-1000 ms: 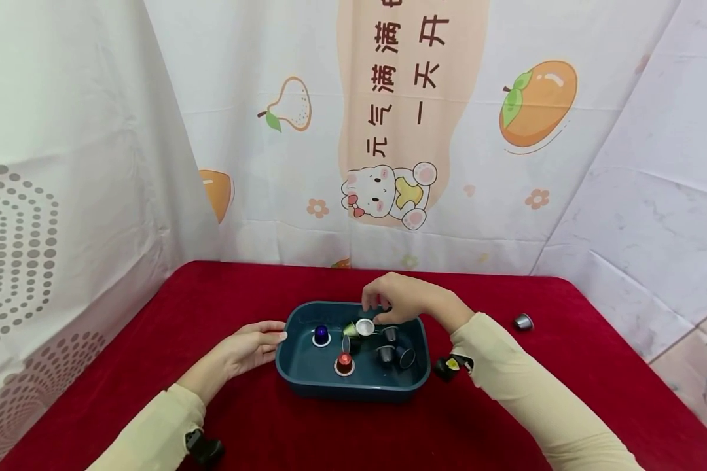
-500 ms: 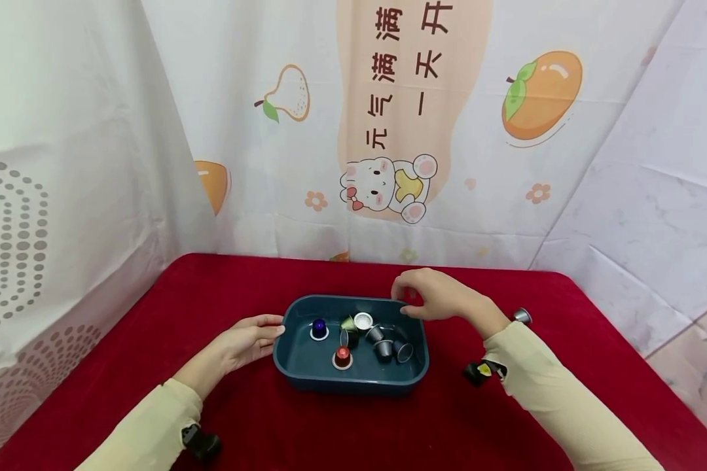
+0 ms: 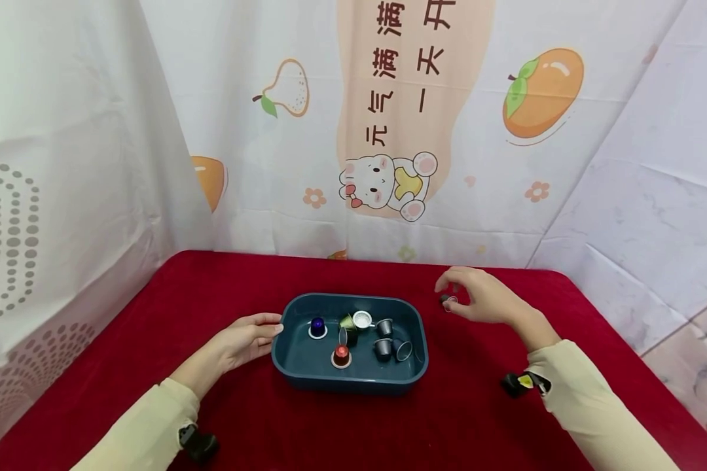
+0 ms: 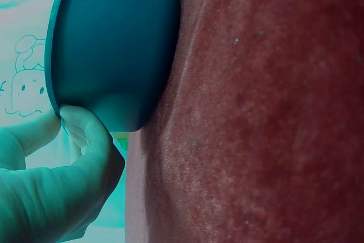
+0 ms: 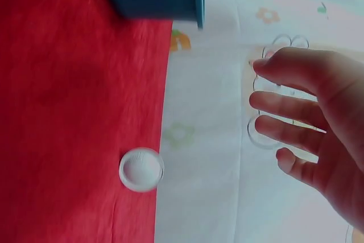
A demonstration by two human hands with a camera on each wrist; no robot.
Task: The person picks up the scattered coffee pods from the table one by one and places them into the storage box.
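A dark blue plastic bin (image 3: 350,384) stands on the red cloth in the head view. My left hand (image 3: 247,340) grips its left rim between thumb and fingers, as the left wrist view shows. Several coffee capsules are in the bin: a blue one (image 3: 317,326) and a red one (image 3: 342,354) stand on their lids, while grey ones (image 3: 383,348) lie at the right. My right hand (image 3: 477,297) hovers right of the bin, fingers loosely bent and holding nothing. Beyond its fingertips a coffee capsule (image 3: 450,303) lies on the cloth, its pale lid (image 5: 141,169) facing the right wrist camera.
Red cloth (image 3: 442,425) covers the table around the bin. A printed white curtain (image 3: 259,229) hangs along the back edge, with further curtains at the left (image 3: 94,196) and right (image 3: 654,216).
My right hand has moved from over the bin to its right side, uncovering a capsule on the cloth. Another capsule farther right is now hidden behind the arm. My left hand keeps its hold.
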